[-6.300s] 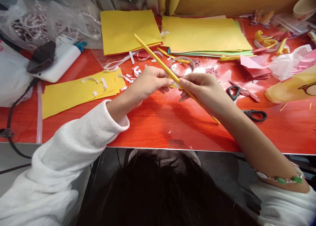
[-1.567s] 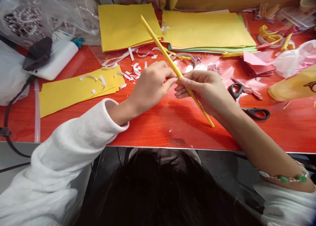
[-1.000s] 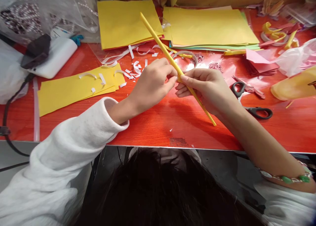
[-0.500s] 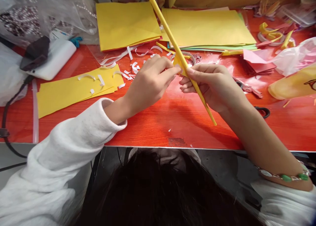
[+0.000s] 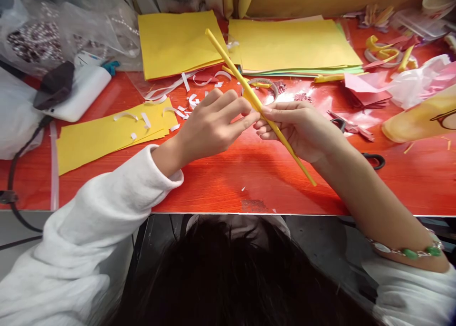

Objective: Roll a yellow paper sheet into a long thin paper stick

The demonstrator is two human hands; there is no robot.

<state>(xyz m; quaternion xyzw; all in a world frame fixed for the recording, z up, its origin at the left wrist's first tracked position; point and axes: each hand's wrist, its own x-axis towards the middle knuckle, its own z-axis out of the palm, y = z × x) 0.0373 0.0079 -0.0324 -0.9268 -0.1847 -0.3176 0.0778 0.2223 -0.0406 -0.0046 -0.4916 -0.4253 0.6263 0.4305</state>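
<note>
A thin yellow paper tube [image 5: 237, 75], rolled tight, slants above the table from upper left to lower right. My right hand [image 5: 297, 125] grips its middle, thumb on top and the other fingers curled beneath. From the left side, my left hand [image 5: 215, 126] pinches at the same tube, fingertips against its edge close to the right thumb. The exact contact of the left fingertips is partly hidden. Behind the tube lies a roll of tape [image 5: 276, 92]. Two black scissor handles [image 5: 376, 161] show beside and partly behind my right forearm.
Yellow sheets [image 5: 181, 45] and a second paper stack [image 5: 295, 45] lie at the back. Yellow strips [image 5: 107, 138] and white paper scraps are at left, near a white device [image 5: 80, 91] with a cable. Pink paper [image 5: 368, 86] and a yellowish cup [image 5: 409, 121] stand right.
The tube's upper end has come down and slightly left in view. Both hands remain at its middle, the left fingers shifted a little lower. The camera view has tilted slightly.
</note>
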